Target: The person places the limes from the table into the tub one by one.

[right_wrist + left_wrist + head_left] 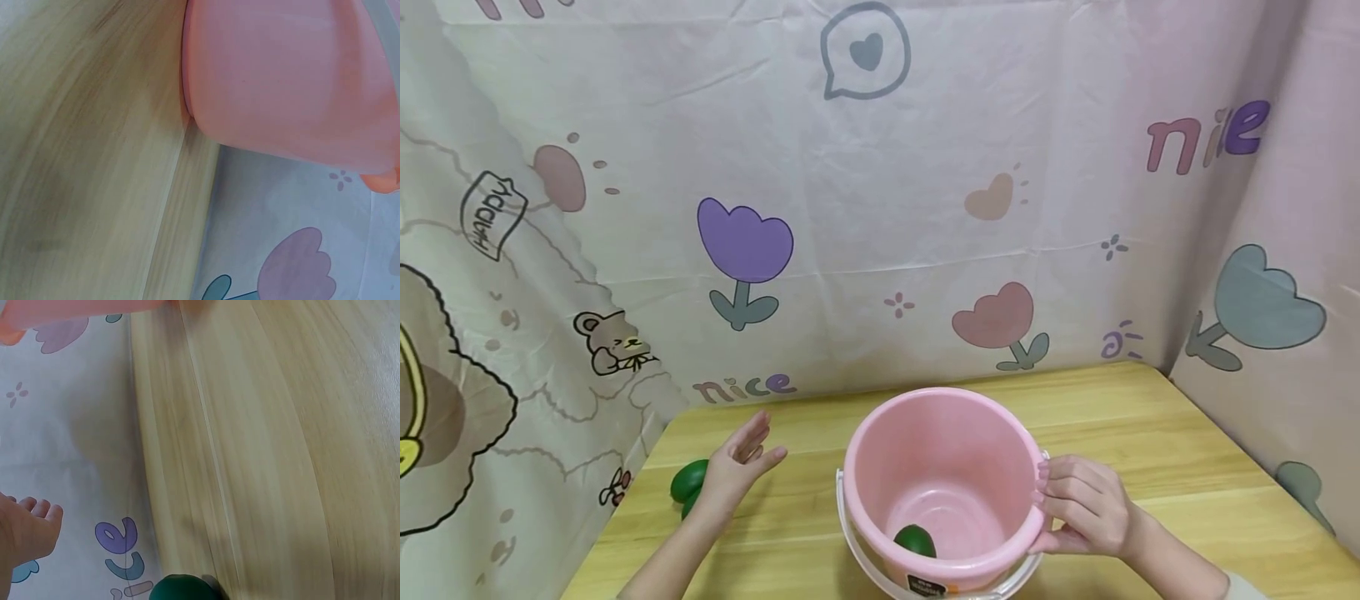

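Note:
A pink bucket (pixel 868 433) with a white handle (pixel 852 533) stands on the wooden table, its mouth tilted toward the head camera. Inside it, at the bottom, lies a dark green rounded object (pixel 915 540) that looks like a fruit. My right hand (pixel 1086 508) grips the bucket's right rim, fingertips over the edge. Left of the bucket, my left hand (pixel 741 467) is held over the table with its fingers extended and nothing in it. Beside that wrist lie two green oval objects (pixel 688 481), one partly hidden by the arm. The left wrist view shows one green object (pixel 182 587) at its lower edge.
The light wooden table (pixel 805 467) reaches back to a printed cloth (pixel 880 208) with tulips and lettering. More cloth hangs along the left side (pixel 535 333) and right side (pixel 1285 400) of the table.

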